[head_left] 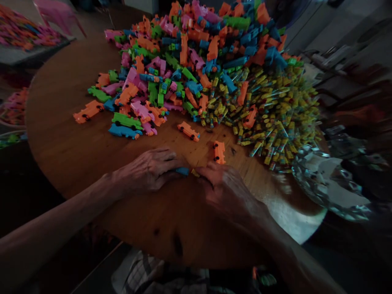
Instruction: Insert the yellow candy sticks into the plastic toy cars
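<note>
Near the front of the round table, my left hand (pixel 157 167) is closed on a blue toy truck (pixel 182 171), most of it hidden by the fingers. A hand's breadth or less to the right, my right hand (pixel 222 181) pinches a small yellow piece (pixel 195 173), whose kind I cannot make out. Its tip points toward the blue toy, with a narrow gap between them. Just beyond my right hand stands an orange toy truck (pixel 219 152). Another orange toy truck (pixel 188 131) lies farther back, between the hands and the pile.
A heap of colourful toy trucks (pixel 183 53) covers the back of the wooden table (pixel 61 134). Many small yellow tubes (pixel 275 106) are piled at its right. A crumpled clear plastic bag (pixel 330 179) lies on the right edge. A pink stool (pixel 58 14) stands behind left.
</note>
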{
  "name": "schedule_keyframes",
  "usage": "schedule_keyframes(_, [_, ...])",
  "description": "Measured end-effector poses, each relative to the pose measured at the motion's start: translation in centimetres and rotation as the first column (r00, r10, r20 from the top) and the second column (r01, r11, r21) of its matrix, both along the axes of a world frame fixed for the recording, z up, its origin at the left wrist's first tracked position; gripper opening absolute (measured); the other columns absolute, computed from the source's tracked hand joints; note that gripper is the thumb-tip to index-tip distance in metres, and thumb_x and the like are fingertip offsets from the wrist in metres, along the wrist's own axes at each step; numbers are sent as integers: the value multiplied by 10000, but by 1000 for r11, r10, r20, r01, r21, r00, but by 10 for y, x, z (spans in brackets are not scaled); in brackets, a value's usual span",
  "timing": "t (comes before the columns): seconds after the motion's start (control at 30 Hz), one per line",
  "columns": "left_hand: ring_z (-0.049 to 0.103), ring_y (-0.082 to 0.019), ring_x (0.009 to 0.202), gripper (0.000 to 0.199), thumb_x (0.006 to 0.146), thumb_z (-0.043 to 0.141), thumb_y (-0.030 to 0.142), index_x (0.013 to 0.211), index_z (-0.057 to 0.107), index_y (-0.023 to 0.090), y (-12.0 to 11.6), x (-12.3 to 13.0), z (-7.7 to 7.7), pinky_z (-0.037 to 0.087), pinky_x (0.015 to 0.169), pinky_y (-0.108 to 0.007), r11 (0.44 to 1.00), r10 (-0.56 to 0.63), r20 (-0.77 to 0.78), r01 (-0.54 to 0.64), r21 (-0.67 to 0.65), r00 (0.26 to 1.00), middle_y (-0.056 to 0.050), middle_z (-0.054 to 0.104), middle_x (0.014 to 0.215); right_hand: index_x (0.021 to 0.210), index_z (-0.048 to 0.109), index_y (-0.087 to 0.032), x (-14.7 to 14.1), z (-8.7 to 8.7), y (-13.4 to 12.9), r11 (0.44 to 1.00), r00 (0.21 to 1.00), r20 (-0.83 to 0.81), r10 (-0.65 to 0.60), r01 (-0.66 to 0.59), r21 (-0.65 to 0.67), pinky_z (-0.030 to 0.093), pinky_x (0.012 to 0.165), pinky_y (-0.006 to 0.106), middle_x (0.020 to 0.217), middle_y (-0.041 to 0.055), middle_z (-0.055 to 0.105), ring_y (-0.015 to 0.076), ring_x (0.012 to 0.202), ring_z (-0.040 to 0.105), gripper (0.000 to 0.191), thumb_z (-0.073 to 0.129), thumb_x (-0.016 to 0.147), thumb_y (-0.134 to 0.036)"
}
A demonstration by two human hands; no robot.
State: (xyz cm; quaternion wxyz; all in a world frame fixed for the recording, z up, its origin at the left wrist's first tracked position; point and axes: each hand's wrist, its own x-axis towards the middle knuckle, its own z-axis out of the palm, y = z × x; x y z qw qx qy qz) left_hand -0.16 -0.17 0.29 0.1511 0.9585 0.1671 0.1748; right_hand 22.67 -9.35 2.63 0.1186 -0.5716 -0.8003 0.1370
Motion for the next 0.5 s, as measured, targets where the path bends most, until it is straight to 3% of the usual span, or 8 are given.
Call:
schedule_keyframes(0.2, [574,-202,943,201,1006,510,242,1184,597,203,2,0,-2,457,843,-350,999,-22,32,23,-30,999,-65,637,987,925,707,-127,0,10,9,990,985,100,138,-135,-32,381,656,321,789,71,669,179,692,569,215,549,799,-55])
schedule_keyframes(0.5, [580,-206,923,226,1007,510,250,1213,593,211,1,0,-4,463,842,-355,1000,-13,52,14,-7,999,-66,640,975,893,698,-157,5,-3,10,984,983,-56,173,-171,43,367,647,287,748,35,632,146,687,552,157,550,936,-187])
